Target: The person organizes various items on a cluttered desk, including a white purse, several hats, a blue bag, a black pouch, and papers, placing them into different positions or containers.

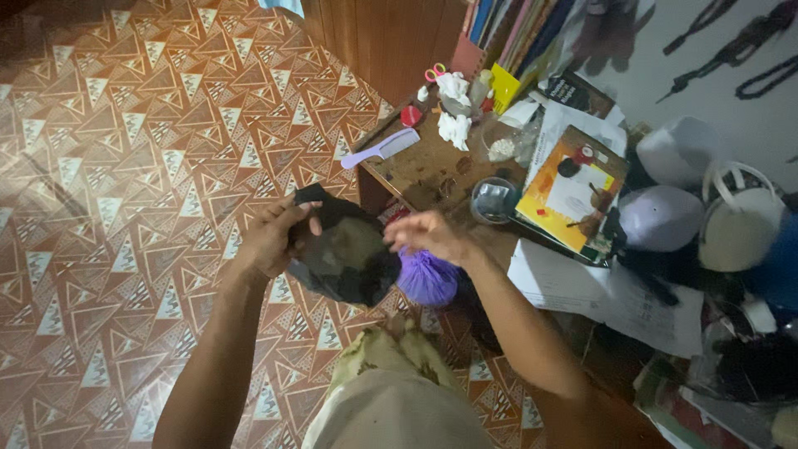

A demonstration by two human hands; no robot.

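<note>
The left hand (270, 237) has its fingers clamped on the rim of a black bag (349, 254), held above the floor. The right hand (432, 235), fingers together, pinches the opposite edge, a purple bundle (426, 278) just below them. Better to keep both grips tight and the mouth stretched wide.

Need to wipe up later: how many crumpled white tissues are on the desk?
2: one crumpled white tissue beside the scissors, another just below it, near the comb. More may be hidden among clutter.
</note>
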